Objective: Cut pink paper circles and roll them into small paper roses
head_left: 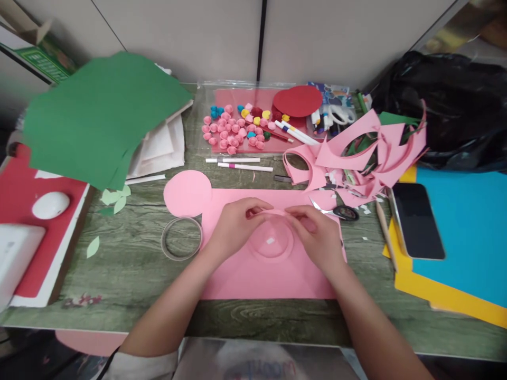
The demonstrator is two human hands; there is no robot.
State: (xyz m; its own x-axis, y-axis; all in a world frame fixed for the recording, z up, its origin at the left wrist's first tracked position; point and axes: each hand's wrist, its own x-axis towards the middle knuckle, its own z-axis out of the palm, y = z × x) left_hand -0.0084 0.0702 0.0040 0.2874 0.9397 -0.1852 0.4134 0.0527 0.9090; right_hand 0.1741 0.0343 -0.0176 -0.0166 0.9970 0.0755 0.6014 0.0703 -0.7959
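Observation:
A pink paper sheet (237, 274) lies flat in front of me. On it rests a clear round lid or dish (273, 245). My left hand (233, 227) curls over the dish's left rim, fingers bent and pressed on it. My right hand (317, 235) holds the right rim the same way. A pink paper circle (187, 192) lies at the sheet's upper left corner. A roll of clear tape (181, 238) sits just left of my left hand.
Scissors (340, 212) and pink paper scraps (356, 153) lie to the right. A phone (418, 220) rests on blue and yellow sheets (467, 243). Green paper (103, 116) lies at left, small paper roses (233, 129) and markers (245, 167) behind, a wooden stick (385, 235) at right.

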